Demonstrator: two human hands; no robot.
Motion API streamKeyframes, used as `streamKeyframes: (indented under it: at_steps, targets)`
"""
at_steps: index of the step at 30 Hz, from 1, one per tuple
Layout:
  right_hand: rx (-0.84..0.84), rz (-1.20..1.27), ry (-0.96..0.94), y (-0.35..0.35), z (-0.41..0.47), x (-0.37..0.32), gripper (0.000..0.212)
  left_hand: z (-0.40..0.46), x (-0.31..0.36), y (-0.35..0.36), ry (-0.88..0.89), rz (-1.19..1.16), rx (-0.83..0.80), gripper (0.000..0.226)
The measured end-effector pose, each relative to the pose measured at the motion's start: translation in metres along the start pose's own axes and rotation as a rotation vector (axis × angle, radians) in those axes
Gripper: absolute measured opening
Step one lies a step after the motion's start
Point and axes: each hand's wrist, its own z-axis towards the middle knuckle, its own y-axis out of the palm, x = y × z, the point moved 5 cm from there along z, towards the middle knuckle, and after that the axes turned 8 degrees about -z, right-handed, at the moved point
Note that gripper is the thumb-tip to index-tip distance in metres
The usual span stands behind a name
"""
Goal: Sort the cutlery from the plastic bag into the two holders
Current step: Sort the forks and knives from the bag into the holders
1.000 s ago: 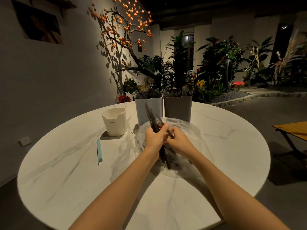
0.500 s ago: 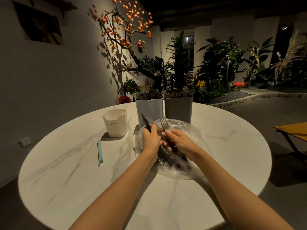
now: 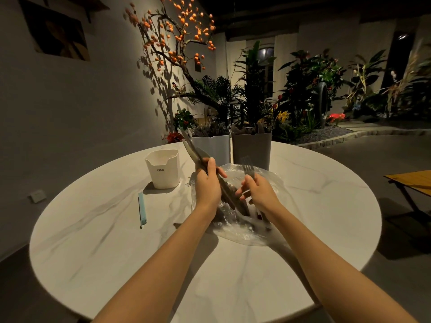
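- The left hand (image 3: 208, 185) grips a bundle of knives (image 3: 195, 153), fingers curled round the handles; the blades slant up and to the far left, their tips near the top of the left holder.
- The right hand (image 3: 259, 193) pinches a fork (image 3: 249, 170) by its handle, tines pointing up and away, in front of the right holder.
- Both hands are over the plastic bag (image 3: 242, 231), a clear crumpled bag lying open on the surface (image 3: 98, 241) with more dark cutlery inside; how many pieces it holds cannot be told.
- Just beyond the bag stand the two holders side by side, nearly touching: the left holder (image 3: 213, 148), pale, and the right holder (image 3: 253, 148), darker grey. Both have cutlery standing in them; the kinds are too dim to tell.
- Left of the holders stands a small white cup (image 3: 163, 170) with a notched rim and small lettering on its front.
- Nearer and further left a thin light-blue stick (image 3: 142, 212) lies flat on the round white marbled surface.
- Beyond the far edge are plants (image 3: 307, 89) and a branch with orange fruit (image 3: 179, 36) against the wall.
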Motion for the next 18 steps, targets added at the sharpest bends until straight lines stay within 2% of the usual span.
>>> streamKeyframes:
  at_steps: [3,6,9,14,16,18]
  targets:
    - [0.051,0.137,-0.022,-0.005,0.0,0.0,0.023,-0.006,0.0,0.006,0.034,-0.005,-0.134,0.045]
    - [0.083,0.294,-0.114,-0.012,-0.002,-0.007,0.023,-0.011,0.001,0.015,0.054,-0.024,-0.255,0.038]
    - [0.111,0.348,-0.152,-0.017,-0.003,-0.011,0.026,-0.014,0.009,0.02,0.126,-0.05,-0.26,0.034]
    - [0.055,0.376,-0.113,-0.014,-0.003,-0.01,0.025,-0.013,0.021,0.016,0.252,-0.055,-0.208,0.038]
    - [0.021,0.356,-0.13,-0.012,-0.004,-0.012,0.025,-0.015,0.017,0.016,0.246,-0.008,-0.219,0.04]
    - [-0.019,0.329,-0.165,-0.01,-0.007,-0.015,0.025,-0.019,0.006,0.02,0.209,0.035,-0.28,0.026]
